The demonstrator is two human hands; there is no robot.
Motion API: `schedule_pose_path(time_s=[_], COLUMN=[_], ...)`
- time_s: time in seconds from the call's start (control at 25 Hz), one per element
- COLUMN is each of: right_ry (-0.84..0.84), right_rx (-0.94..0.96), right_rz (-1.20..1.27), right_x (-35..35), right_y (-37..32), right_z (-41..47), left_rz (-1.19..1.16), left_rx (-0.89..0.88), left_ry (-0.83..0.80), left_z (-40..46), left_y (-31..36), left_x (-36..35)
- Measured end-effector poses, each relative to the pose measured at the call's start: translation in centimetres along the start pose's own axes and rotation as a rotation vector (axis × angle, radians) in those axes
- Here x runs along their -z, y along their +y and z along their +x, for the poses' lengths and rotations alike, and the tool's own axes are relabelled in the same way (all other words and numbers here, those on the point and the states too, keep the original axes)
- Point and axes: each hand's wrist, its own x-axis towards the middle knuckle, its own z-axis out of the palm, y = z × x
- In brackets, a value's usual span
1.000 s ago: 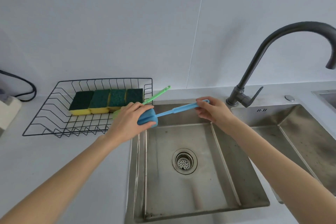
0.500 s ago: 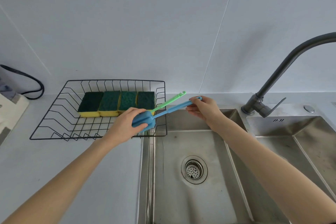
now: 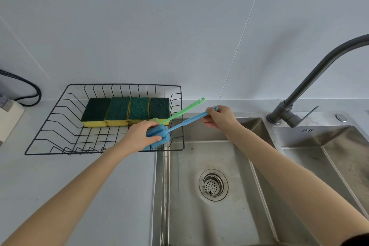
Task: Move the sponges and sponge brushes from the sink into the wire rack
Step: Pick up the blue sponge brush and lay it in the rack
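Dark faucet (image 3: 311, 84) behind basins; black cable (image 3: 30, 90) at left, meeting white block (image 3: 9, 118), possibly power strip.

Wire rack (image 3: 60, 126) left of sink (image 3: 249, 195)

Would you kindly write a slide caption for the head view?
Both hands lower a blue sponge brush into the wire rack beside four sponges.

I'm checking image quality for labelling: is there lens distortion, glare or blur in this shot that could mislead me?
Head view: wide-angle bending curves the wall tile seams and splays the forearms at the edges; soft even light, the faucet casting a faint wall shadow; mild sheen on the sink, no harsh glare; wire rack and blue brush look sharp.
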Motion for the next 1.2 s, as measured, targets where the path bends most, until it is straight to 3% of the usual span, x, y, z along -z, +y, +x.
schedule_pose_path(time_s=[0.68,1.2], right_ry=[0.001,-0.012], right_rx=[-0.005,0.057], right_rz=[-0.102,-0.35], right_x=[-0.9,-0.3], right_y=[2.9,2.5], right_z=[0.4,-1.5], left_rz=[0.161,0.033], left_rx=[0.136,0.105], left_ry=[-0.091,-0.237], left_z=[1.7,0.3], left_y=[-1.4,-0.9], left_x=[-0.9,0.9])
